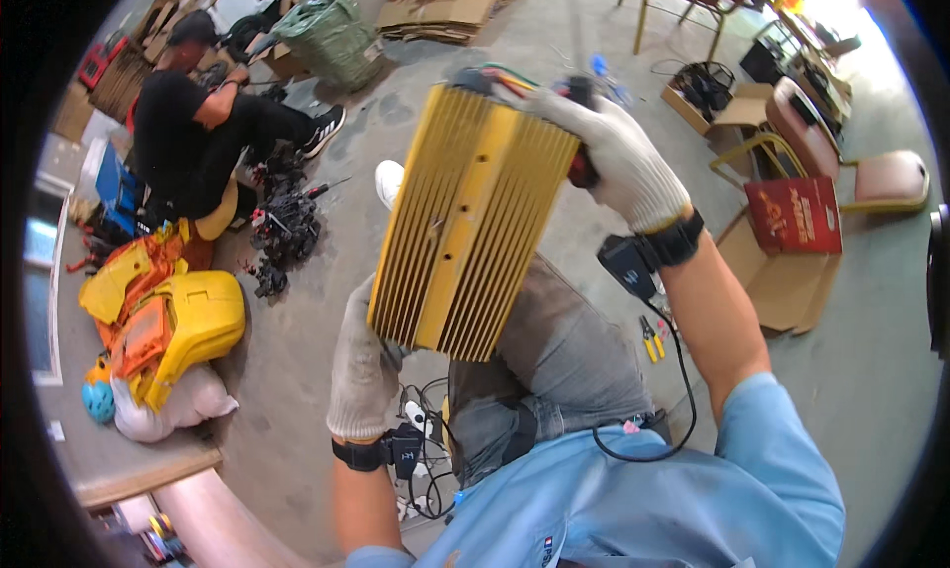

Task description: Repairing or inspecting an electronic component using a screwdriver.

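Observation:
A yellow finned metal box [465, 212] is tilted in front of me above my lap, its ribbed face turned up. Three small dark holes run along its smooth middle strip. My left hand [358, 370], in a white knit glove, grips the lower left edge, its fingers partly hidden behind the box. At the far right corner, my gloved right hand [623, 162] is closed around a black-and-red thing [584, 167], mostly covered by the glove. Its fingertips lie near the coloured wires [507, 77] coming out of the box's far end.
Left, a person in black [183, 123] sits low beside dark machine parts [287, 217]. Yellow plastic covers [198, 321] lie nearer. Yellow-handled pliers [651, 340] rest on the floor right of my knee. An open carton [787, 281], a chair [807, 142] and a green sack [332, 36] stand farther off.

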### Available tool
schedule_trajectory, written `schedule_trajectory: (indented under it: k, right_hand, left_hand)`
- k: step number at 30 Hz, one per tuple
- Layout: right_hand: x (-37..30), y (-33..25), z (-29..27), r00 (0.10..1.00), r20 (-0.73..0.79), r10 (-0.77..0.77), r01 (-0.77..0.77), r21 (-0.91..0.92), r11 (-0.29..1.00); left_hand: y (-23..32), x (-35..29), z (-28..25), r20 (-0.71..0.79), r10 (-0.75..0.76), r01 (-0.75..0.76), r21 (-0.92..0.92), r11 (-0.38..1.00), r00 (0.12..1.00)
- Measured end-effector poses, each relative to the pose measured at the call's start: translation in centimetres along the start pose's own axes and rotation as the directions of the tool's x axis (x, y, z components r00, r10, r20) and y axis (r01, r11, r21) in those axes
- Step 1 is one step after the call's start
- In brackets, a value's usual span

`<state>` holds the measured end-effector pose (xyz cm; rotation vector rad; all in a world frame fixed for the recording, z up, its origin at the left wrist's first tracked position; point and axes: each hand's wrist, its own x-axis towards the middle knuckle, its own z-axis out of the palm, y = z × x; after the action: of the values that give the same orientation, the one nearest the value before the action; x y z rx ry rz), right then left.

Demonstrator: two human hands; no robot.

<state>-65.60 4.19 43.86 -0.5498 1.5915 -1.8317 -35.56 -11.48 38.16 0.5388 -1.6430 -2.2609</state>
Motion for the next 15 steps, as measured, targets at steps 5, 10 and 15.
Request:
schedule_trajectory:
  k: [5,10,15]
  right_hand:
    - [0.0,-3.5,4.2,0.963,0.255,-0.087,0.157,-0.27,0.95]
    - [0.6,-4.0,7.7,0.897,0.44,-0.034,0.209,-0.355,0.911]
    - [0.6,-2.8,9.2,0.884,0.458,0.093,0.134,-0.439,0.888]
  left_hand:
    - [-0.9,-3.9,-1.6,-0.052,-0.106,0.105,-0.006,0.994,0.993]
    - [-1.5,-7.0,-2.4,0.115,-0.096,0.111,-0.135,0.985,0.989]
    - [-2.0,-8.9,-3.0,0.062,-0.09,0.095,-0.077,0.992,0.994]
